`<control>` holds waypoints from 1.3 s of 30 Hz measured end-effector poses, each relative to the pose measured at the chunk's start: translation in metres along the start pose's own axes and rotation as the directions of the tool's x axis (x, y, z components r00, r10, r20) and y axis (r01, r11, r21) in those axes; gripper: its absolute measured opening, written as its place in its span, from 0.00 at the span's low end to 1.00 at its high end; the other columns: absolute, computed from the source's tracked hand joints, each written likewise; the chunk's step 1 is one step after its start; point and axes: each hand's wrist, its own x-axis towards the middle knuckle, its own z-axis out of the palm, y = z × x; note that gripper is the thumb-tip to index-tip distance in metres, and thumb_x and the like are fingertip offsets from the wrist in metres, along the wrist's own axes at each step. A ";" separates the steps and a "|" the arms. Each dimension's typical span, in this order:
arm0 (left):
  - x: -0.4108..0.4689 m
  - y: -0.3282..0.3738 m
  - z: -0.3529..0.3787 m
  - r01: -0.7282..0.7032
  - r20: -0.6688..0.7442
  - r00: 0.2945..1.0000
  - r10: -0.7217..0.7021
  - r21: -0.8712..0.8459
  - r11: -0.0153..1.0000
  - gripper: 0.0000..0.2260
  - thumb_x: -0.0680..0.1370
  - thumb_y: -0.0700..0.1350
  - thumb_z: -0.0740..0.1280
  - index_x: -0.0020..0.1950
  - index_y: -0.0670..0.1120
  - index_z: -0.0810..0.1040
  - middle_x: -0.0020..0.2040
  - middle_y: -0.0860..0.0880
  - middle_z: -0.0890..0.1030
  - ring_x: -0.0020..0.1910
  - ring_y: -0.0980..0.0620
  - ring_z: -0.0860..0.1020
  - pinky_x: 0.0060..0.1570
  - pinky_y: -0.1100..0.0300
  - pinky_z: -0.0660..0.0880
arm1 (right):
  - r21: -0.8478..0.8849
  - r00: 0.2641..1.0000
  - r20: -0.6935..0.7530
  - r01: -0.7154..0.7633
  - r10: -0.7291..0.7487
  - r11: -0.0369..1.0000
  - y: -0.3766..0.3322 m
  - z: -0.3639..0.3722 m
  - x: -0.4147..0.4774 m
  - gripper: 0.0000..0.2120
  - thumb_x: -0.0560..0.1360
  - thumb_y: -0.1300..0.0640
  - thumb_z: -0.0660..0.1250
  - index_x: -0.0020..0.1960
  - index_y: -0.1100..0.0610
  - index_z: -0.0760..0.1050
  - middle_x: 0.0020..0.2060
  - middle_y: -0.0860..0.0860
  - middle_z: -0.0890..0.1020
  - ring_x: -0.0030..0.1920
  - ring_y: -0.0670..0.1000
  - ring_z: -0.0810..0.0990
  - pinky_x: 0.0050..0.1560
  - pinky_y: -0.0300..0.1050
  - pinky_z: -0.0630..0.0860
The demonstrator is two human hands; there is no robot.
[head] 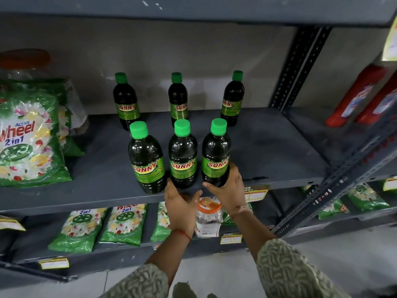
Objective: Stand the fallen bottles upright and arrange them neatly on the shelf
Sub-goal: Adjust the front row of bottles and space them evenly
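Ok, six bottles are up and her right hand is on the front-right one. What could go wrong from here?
1. The front-right Sunny bottle stands close to the shelf's front edge; a nudge from the right hand might tip it off.
2. The front middle bottle stands close beside it, so it could get knocked over.
3. The left hand hovers open, steadying nothing.

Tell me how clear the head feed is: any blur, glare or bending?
Head view: front-row bottles sharp, small glare spots on their shoulders; the jar and red bottles at the edges are soft; shelf upright bends from wide-angle distortion; lighting dim, even.
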 end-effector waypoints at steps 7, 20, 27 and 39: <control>0.016 0.007 -0.007 0.099 -0.187 0.981 -0.053 0.245 0.964 0.32 0.70 0.49 0.72 0.68 0.38 0.64 0.67 0.37 0.71 0.61 0.34 0.74 0.54 0.42 0.74 | -0.040 1.000 0.010 0.022 -0.022 0.999 0.003 -0.004 0.002 0.37 0.62 0.54 0.77 0.65 0.63 0.63 0.57 0.61 0.76 0.61 0.59 0.72 0.57 0.45 0.70; 0.006 0.008 0.009 0.004 -0.185 0.982 0.040 0.229 0.973 0.31 0.67 0.48 0.75 0.65 0.37 0.69 0.61 0.35 0.76 0.59 0.35 0.74 0.54 0.44 0.74 | -0.048 0.997 -0.078 -0.026 0.022 0.999 0.064 -0.085 0.030 0.36 0.60 0.55 0.78 0.63 0.61 0.67 0.56 0.59 0.78 0.59 0.59 0.75 0.58 0.51 0.73; 0.002 0.009 0.011 -0.033 -0.128 0.990 0.060 0.202 0.979 0.31 0.67 0.47 0.75 0.65 0.37 0.69 0.63 0.37 0.75 0.61 0.37 0.74 0.56 0.48 0.73 | -0.013 0.998 -0.053 -0.036 0.035 0.999 0.068 -0.084 0.028 0.36 0.61 0.54 0.78 0.63 0.59 0.66 0.57 0.57 0.77 0.60 0.57 0.73 0.62 0.55 0.72; -0.006 0.012 -0.006 -0.144 -0.139 0.973 0.182 0.249 0.958 0.38 0.64 0.66 0.68 0.61 0.37 0.70 0.59 0.36 0.75 0.54 0.37 0.77 0.43 0.48 0.77 | 0.025 0.953 -0.303 0.023 -0.015 0.999 0.061 -0.063 -0.022 0.38 0.66 0.31 0.61 0.68 0.53 0.59 0.67 0.61 0.61 0.65 0.53 0.62 0.64 0.54 0.65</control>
